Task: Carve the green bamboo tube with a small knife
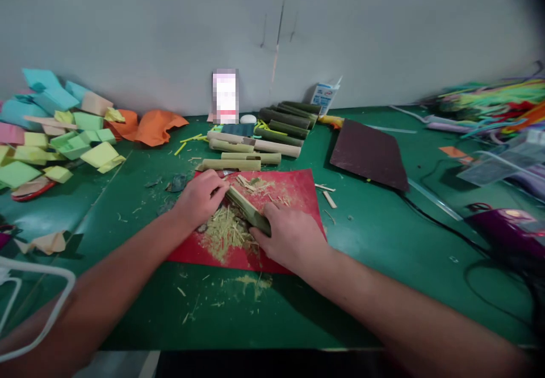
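A split bamboo piece [247,208] lies slantwise over a red sheet [304,190]. My right hand [289,233] is wrapped round its near end. Closed at the far end of the same piece is my left hand [204,193], its fingertips meeting the bamboo. Beyond the left fingers, a small greyish flat thing [226,172] shows in part; its kind is unclear. Pale shavings [225,233] are heaped on the sheet below the bamboo, and thin splinters [253,184] are scattered above it.
Several bamboo tubes [238,164] lie behind the sheet, near a lit phone [225,97] and a small carton [324,97]. Folded coloured papers [80,139] pile up at left. On the right are a dark brown board [368,154], a purple device [506,227] with a cable, and colourful strands [494,103].
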`<state>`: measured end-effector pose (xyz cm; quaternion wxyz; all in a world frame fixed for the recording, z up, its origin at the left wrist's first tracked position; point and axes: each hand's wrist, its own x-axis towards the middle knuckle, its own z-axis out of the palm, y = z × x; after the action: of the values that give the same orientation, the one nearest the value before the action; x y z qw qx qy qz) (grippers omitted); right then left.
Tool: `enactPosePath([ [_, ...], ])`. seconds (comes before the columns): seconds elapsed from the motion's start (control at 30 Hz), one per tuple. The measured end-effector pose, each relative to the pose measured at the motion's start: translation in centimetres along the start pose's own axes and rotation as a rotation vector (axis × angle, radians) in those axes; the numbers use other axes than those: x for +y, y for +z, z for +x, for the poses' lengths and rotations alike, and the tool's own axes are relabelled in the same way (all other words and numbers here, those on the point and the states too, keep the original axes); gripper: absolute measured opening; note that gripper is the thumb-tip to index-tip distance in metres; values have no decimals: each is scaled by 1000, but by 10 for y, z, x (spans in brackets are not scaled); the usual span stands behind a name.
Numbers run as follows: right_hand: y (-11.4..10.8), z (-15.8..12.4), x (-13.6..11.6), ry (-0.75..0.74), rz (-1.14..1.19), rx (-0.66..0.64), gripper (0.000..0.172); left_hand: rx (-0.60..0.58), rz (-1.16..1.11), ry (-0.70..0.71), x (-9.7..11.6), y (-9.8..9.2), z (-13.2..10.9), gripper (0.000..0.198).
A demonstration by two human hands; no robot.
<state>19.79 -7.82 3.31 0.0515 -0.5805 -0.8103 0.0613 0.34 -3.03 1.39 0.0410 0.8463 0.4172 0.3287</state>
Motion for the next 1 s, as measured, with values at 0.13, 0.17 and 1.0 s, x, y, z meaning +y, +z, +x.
enactPosePath([
  [0.13,0,0,0,-18,0,-6,22,-106,-75,35,6,0,-4,16],
  [0.17,1,0,0,-23,0,-3,22,-118,-76,41,6,0,-5,17],
  [1.0,1,1,-1,-20,-42,5,21,-80,-37,32,0,0,-3,21],
])
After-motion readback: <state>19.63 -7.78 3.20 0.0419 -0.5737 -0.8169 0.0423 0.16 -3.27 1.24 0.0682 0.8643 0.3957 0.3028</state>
